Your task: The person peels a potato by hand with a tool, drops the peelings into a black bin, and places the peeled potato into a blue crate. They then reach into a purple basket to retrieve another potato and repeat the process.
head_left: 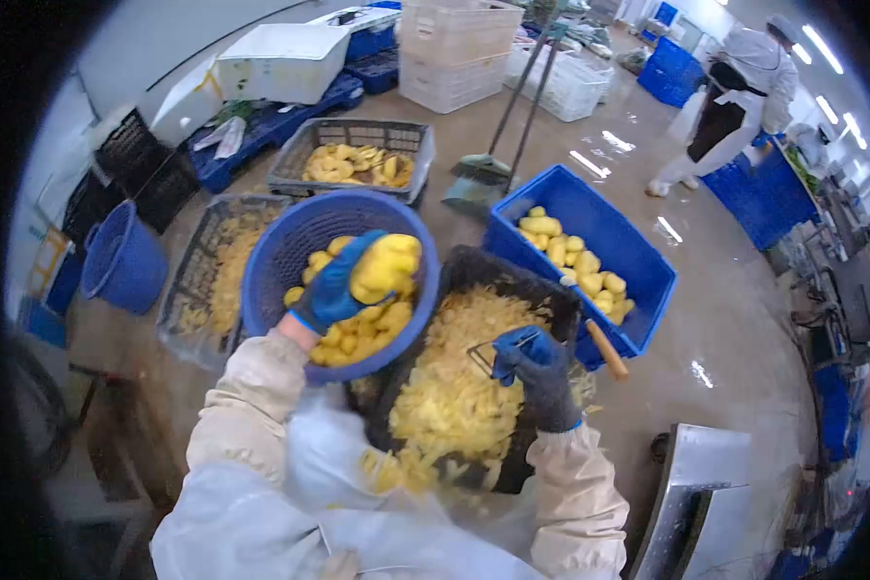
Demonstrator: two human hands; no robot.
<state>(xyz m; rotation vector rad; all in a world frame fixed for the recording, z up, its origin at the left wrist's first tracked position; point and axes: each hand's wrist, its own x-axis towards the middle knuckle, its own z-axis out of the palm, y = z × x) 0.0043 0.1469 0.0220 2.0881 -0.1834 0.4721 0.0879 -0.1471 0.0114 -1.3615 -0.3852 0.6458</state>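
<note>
Plainly, the left hand (336, 287) curls around a yellow potato (387, 269) — its long axis seemingly slanting away and rightward from the palm — above the purple basket (264, 280). Right of that grip, apart from it, the right hand (536, 365) clasps a peeler (479, 359) over peelings (454, 411).

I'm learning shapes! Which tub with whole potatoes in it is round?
The purple-blue basket beneath the left hand: its rim is curved all round. The other one, the blue bin on the right, has straight sides.
</note>
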